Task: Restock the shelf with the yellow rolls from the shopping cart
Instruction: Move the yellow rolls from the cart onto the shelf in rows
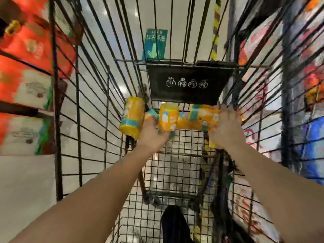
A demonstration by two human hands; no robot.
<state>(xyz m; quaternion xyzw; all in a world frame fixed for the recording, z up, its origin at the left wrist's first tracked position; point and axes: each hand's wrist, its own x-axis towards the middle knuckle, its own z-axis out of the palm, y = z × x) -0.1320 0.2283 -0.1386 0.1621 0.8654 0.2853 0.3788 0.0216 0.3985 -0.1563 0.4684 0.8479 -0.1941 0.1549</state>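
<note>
Both my arms reach down into the black wire shopping cart (175, 172). My left hand (152, 135) grips yellow rolls: one roll (131, 117) sticks out to its left and another (167, 118) stands above its fingers. A third yellow roll (203, 118) lies at the far right of the cart floor, and my right hand (226, 130) holds its near end, fingers over the wrapper. More yellow packaging (185, 122) shows between the rolls. The picture is blurred by motion.
A black flap with white round symbols (189, 83) hangs at the cart's far end. Shelves with red and white packs (26, 81) line the left; shelves with colourful packs (312, 137) line the right. Glossy floor shows through the wires. A dark shoe (173, 223) is below.
</note>
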